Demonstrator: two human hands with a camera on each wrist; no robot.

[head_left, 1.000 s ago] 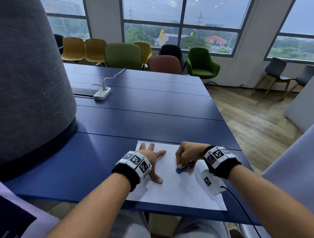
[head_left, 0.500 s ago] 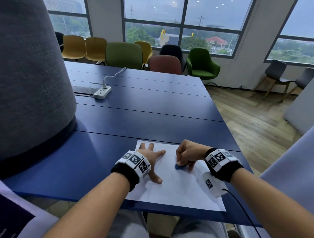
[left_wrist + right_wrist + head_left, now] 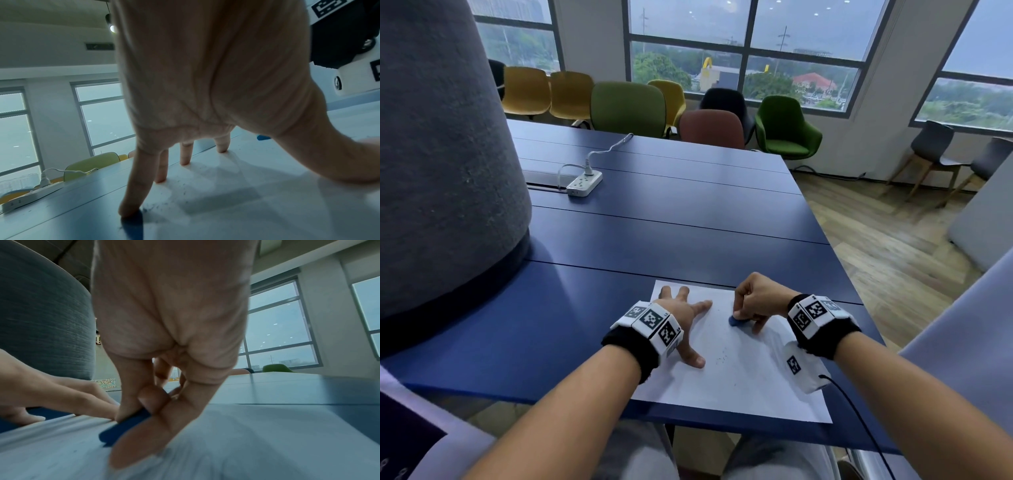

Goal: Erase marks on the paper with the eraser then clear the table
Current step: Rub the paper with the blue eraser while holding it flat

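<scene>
My right hand [image 3: 755,301] pinches the small, soft eraser [image 3: 736,322]; my left hand [image 3: 681,313], fingers spread, pins the flimsy paper [image 3: 739,383] at the worktop's [image 3: 671,233] near edge.

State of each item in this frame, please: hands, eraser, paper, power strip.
left hand: fingers spread, pressing the paper flat
right hand: pinching the eraser
eraser: on the paper, in the fingers
paper: flat, crumbs on it
power strip: one plug in

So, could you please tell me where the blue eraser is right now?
In the head view the blue eraser is pinched in the right hand and pressed onto the white paper, right of the left hand spread flat on the sheet.
</scene>
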